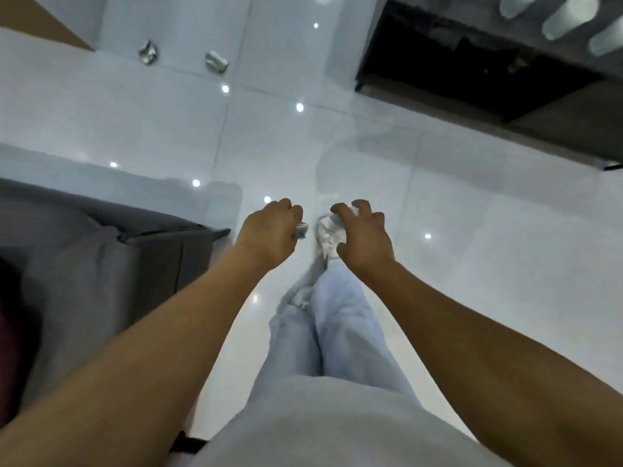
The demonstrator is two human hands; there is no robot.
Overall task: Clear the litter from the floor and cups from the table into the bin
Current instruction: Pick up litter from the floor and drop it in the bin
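1. Seen from the person's head looking down, both bare arms reach forward over a glossy white tiled floor point(472, 230), with pale trouser legs and a white shoe point(328, 237) below the hands.
2. The left hand point(269, 230) has its fingers curled around a small scrap point(301, 229), white with blue marks, which shows just past the knuckles. Its grip looks closed on that scrap.
3. The right hand point(362, 234) has bent, spread fingers over something small and white point(354, 211) at the fingertips. Whether it holds a piece of litter or merely passes in front of the shoe cannot be told.
4. The step in hand appears to be gathering litter from the floor, likely partway through.
5. Two crumpled silvery pieces still lie on the floor far ahead to the left: one piece point(147, 52) and a second piece point(216, 61) near it, apart from each other.
6. Several pale cups point(568, 20) stand at the top right on a dark tabletop point(472, 52), blurred by the wide lens.
7. No bin is in view, so the next move probably calls for walking to it, or forward to the silvery pieces, without loosening the left grip.
8. A grey sofa point(101, 247) fills the left edge.
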